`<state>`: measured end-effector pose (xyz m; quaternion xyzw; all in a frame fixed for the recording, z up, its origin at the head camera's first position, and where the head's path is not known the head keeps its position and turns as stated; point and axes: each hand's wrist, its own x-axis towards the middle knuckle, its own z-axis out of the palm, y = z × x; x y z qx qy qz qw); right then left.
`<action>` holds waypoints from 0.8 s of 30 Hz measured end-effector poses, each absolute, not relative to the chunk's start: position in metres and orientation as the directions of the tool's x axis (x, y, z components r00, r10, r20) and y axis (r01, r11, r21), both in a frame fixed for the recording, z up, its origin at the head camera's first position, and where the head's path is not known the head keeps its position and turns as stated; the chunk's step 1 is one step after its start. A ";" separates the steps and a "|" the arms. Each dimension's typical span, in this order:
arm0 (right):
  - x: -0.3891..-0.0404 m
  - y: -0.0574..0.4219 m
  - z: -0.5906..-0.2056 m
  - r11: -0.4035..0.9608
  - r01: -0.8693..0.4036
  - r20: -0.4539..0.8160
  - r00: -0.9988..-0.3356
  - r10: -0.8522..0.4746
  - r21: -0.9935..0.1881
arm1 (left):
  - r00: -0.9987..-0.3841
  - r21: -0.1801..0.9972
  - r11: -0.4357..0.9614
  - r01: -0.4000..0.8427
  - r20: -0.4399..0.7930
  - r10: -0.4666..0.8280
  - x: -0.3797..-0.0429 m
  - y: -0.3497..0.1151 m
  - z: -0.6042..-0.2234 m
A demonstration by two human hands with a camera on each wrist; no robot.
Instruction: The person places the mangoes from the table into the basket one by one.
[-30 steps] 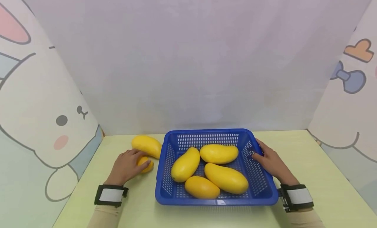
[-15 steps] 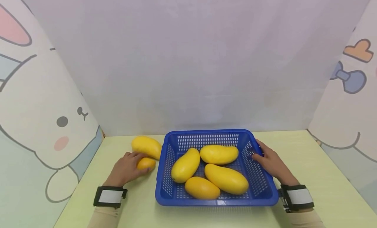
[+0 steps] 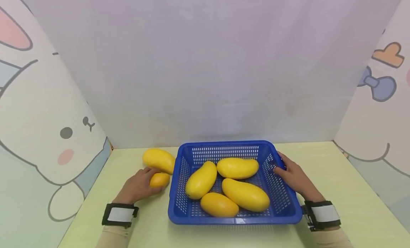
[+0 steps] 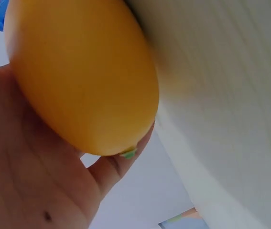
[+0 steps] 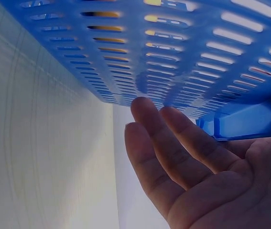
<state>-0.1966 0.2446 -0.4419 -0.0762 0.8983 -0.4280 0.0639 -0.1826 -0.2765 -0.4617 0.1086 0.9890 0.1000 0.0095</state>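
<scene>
My left hand (image 3: 137, 185) holds an orange-yellow mango (image 3: 159, 180) low at the table, left of the basket. Its fingers lie along the far side and the thumb along the near side. In the left wrist view, that mango (image 4: 85, 71) shows a small green stem end facing the palm side. A yellow mango (image 3: 158, 159) lies just behind this hand, close to the basket's left wall. My right hand (image 3: 297, 177) grips the right rim of the blue basket (image 3: 235, 220), thumb over the rim, fingers (image 5: 147, 143) along the slotted outer wall.
Inside the basket lie several mangoes, among them a yellow one (image 3: 238, 168) at the back and an orange one (image 3: 219, 204) at the front. A pale curtain (image 3: 221, 70) hangs behind the light-green table (image 3: 355, 191). Panels with cartoon animals (image 3: 41, 134) flank it.
The left thumb has slid from the top of the orange mango to its near side, so more of the fruit shows. The right hand and basket stay put.
</scene>
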 end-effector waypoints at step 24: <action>-0.197 0.244 -0.441 0.615 -0.102 -0.037 -0.977 -0.209 -0.782 | -0.971 0.257 0.946 0.197 -0.083 0.224 -0.182 -0.274 -0.458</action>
